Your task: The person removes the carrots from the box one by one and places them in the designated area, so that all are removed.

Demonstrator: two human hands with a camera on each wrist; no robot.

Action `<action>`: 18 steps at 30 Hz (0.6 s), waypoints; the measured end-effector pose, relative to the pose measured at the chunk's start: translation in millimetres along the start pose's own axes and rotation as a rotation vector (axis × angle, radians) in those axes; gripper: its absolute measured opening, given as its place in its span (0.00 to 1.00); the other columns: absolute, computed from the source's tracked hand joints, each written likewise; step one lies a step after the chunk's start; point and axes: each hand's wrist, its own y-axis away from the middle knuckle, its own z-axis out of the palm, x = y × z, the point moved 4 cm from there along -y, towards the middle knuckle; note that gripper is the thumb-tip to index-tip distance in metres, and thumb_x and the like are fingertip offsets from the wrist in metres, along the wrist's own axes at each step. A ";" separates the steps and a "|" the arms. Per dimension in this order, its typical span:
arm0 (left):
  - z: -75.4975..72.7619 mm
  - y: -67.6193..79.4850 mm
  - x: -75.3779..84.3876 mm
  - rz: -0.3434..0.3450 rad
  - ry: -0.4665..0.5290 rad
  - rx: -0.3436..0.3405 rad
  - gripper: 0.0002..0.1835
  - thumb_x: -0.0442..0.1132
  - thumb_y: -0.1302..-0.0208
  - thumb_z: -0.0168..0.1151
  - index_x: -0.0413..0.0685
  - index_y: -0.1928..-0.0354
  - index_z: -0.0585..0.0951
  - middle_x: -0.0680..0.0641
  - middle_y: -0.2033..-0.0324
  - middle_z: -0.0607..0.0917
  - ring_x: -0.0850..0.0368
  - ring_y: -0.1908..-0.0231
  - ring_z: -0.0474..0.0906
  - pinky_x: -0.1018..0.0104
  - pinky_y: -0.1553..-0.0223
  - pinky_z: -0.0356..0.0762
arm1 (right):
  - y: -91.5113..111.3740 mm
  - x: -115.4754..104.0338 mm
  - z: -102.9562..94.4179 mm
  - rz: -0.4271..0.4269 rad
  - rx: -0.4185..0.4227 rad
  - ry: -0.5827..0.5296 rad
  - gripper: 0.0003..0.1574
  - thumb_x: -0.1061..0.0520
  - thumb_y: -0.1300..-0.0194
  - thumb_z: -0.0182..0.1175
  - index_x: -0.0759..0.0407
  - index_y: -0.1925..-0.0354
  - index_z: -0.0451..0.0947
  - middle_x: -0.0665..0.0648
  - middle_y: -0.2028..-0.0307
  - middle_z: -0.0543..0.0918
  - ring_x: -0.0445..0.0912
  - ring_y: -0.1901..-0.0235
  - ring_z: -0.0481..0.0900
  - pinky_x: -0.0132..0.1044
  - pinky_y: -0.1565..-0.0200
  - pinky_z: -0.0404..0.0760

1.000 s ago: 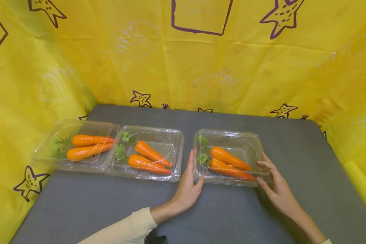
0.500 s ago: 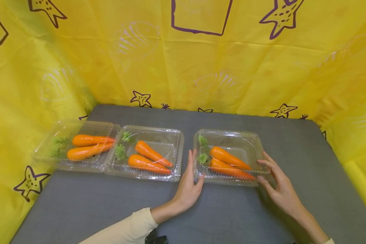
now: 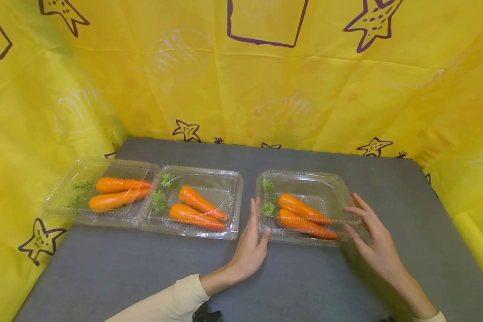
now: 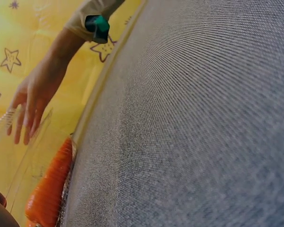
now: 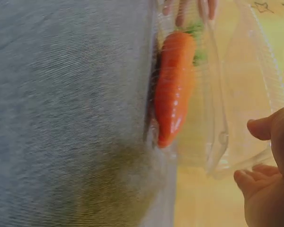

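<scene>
A clear hinged plastic container [image 3: 306, 183] holds two orange carrots [image 3: 302, 217] with green tops at its left end. My left hand [image 3: 247, 252] lies along its left side, fingers straight up the wall and thumb at the near corner. At the right end is my right hand [image 3: 374, 241], thumb and fingers spread about the edge of the lid [image 5: 241, 94]. In the right wrist view the lid slants up from the base, its rim near the fingertips, and one carrot [image 5: 175, 90] shows low inside. The left wrist view shows the right hand [image 4: 35, 94] with fingers hanging down at the clear rim.
To the left stand two more clear containers: a middle one [image 3: 201, 176] and a far-left one [image 3: 104, 167], side by side, each with two carrots. All rest on a grey table [image 3: 153, 268]. A yellow patterned curtain [image 3: 241, 89] rises behind and at both sides.
My right hand has shifted a little to the right, and the lid's right edge has moved slightly outward and up with it. My left hand and the other containers have stayed in place.
</scene>
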 end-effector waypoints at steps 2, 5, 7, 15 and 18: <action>0.6 0.2 0.3 0.005 -0.006 -0.002 0.47 0.27 0.30 0.49 0.54 0.23 0.30 0.57 0.23 0.39 0.58 0.25 0.38 0.51 0.27 0.40 | -2.8 -1.8 -1.6 -0.011 0.014 0.008 0.37 0.83 0.52 0.64 0.68 0.43 0.75 0.64 0.30 0.64 0.37 0.31 0.62 0.16 0.42 0.63; 1.5 0.1 0.3 0.007 -0.010 -0.007 0.46 0.28 0.29 0.49 0.53 0.23 0.31 0.56 0.23 0.37 0.58 0.25 0.37 0.52 0.27 0.39 | -6.3 -4.0 -3.9 -0.025 0.030 0.011 0.36 0.84 0.53 0.65 0.68 0.44 0.75 0.67 0.32 0.66 0.38 0.32 0.63 0.17 0.42 0.65; 2.0 0.1 0.4 0.005 -0.010 -0.011 0.45 0.28 0.29 0.48 0.52 0.23 0.31 0.55 0.23 0.35 0.58 0.25 0.36 0.52 0.27 0.38 | -7.9 -4.7 -5.4 -0.030 0.036 0.015 0.37 0.84 0.54 0.65 0.68 0.44 0.76 0.67 0.32 0.67 0.38 0.32 0.64 0.16 0.42 0.65; 1.7 0.5 -0.3 -0.012 -0.014 -0.017 0.44 0.29 0.29 0.48 0.50 0.23 0.32 0.54 0.24 0.32 0.57 0.25 0.34 0.52 0.27 0.37 | -14.0 -6.4 -11.9 -0.075 0.044 0.028 0.38 0.87 0.56 0.63 0.69 0.45 0.77 0.64 0.34 0.71 0.35 0.37 0.70 0.18 0.44 0.69; 1.7 1.1 -1.0 -0.028 -0.016 -0.024 0.43 0.30 0.28 0.48 0.46 0.23 0.33 0.53 0.24 0.31 0.57 0.25 0.33 0.52 0.27 0.36 | -16.5 -5.1 -14.9 -0.071 0.050 0.028 0.37 0.87 0.56 0.63 0.70 0.46 0.77 0.64 0.35 0.73 0.34 0.39 0.71 0.19 0.44 0.70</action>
